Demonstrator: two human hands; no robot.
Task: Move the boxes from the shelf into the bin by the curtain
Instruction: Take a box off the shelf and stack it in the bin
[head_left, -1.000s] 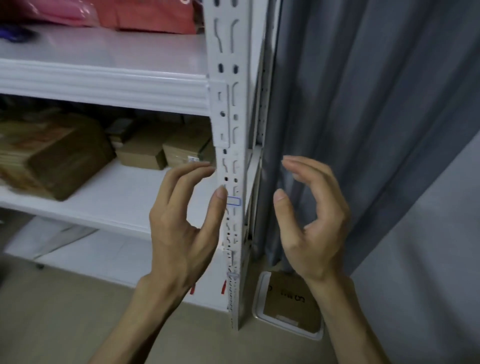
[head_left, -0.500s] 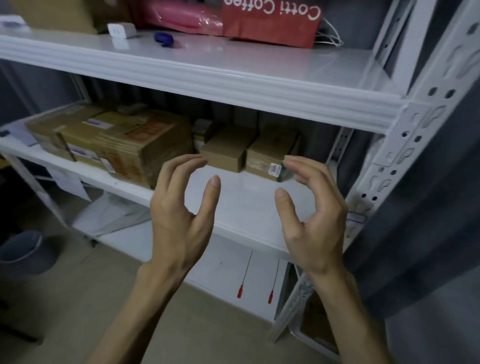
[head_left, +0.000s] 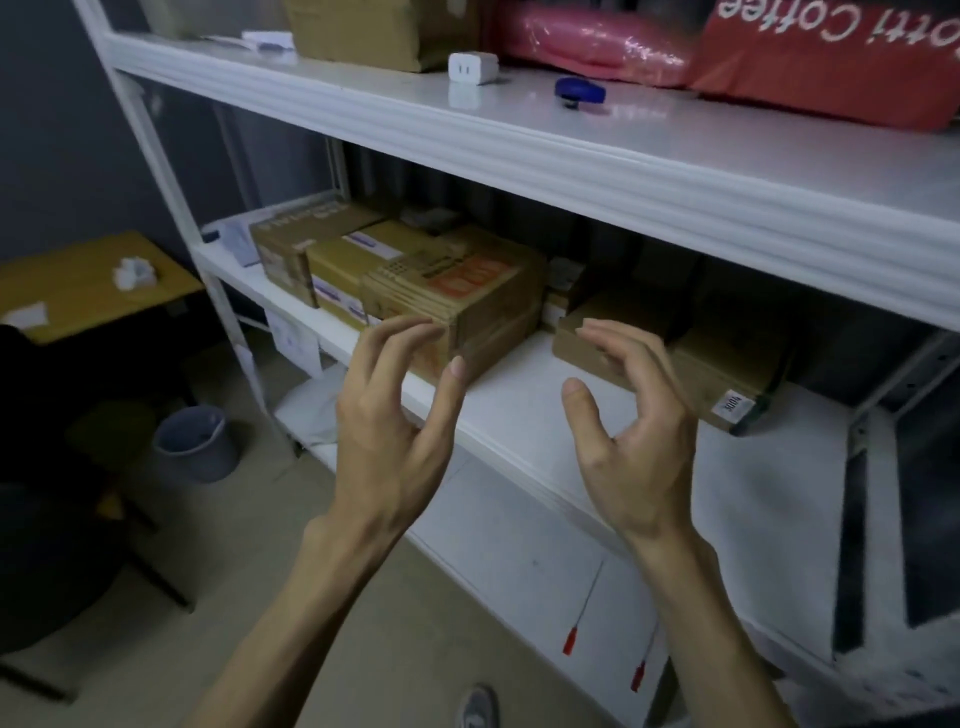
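Bare shelf board (head_left: 522, 402) between stacked cartons (head_left: 467, 280) and low boxes (head_left: 727, 364)

Our left hand (head_left: 387, 431) and right hand (head_left: 631, 441) are bare, with slim fingers and nails cut short; tendons and knuckles stand out on their backs. Our forearms (head_left: 291, 613) are bare too, uncovered down to the lower edge of the view. Below them we wear a grey shoe (head_left: 477, 705) with a rounded toe, blurred.

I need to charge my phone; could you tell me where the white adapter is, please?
In the head view, the adapter sits on the top shelf, between a cardboard box on its left and a blue object on its right.
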